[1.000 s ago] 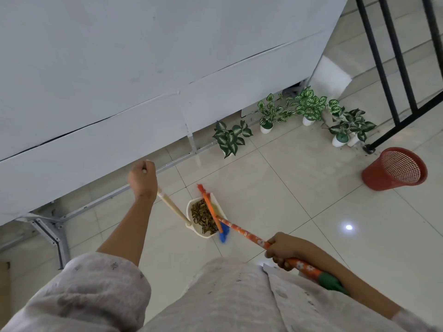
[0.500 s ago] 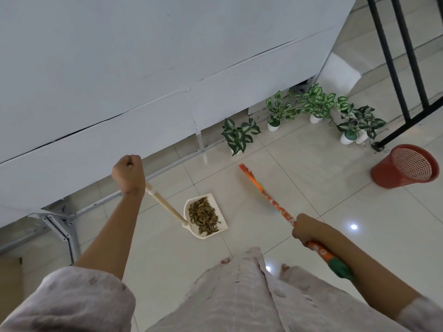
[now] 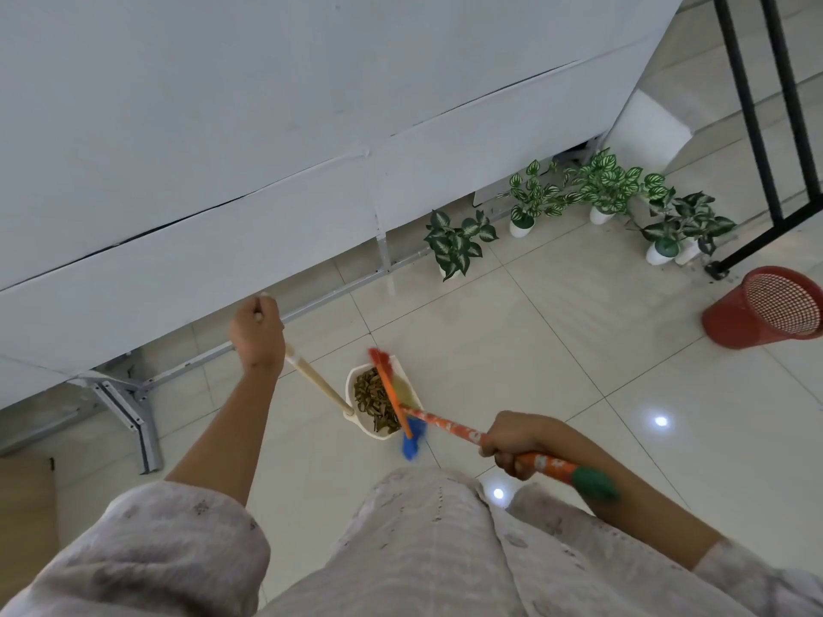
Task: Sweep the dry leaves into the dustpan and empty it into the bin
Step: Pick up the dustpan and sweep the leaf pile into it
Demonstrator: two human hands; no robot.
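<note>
Over the dustpan (image 3: pixel 384 405), my right hand (image 3: pixel 512 443) grips the broom (image 3: pixel 450 424), penning the dry leaves (image 3: pixel 373 400) inside. My left hand (image 3: pixel 258 331) clenches the pan's handle (image 3: pixel 317 385), steadying it for the bin (image 3: pixel 768 307).

Left hand (image 3: pixel 258 336) raised forward, arm extended, fingers fisted round top of dustpan handle (image 3: pixel 318 385). Right hand (image 3: pixel 512 443) lower, near body, fingers curled round broom handle (image 3: pixel 450 425), forearm angled back right.
</note>
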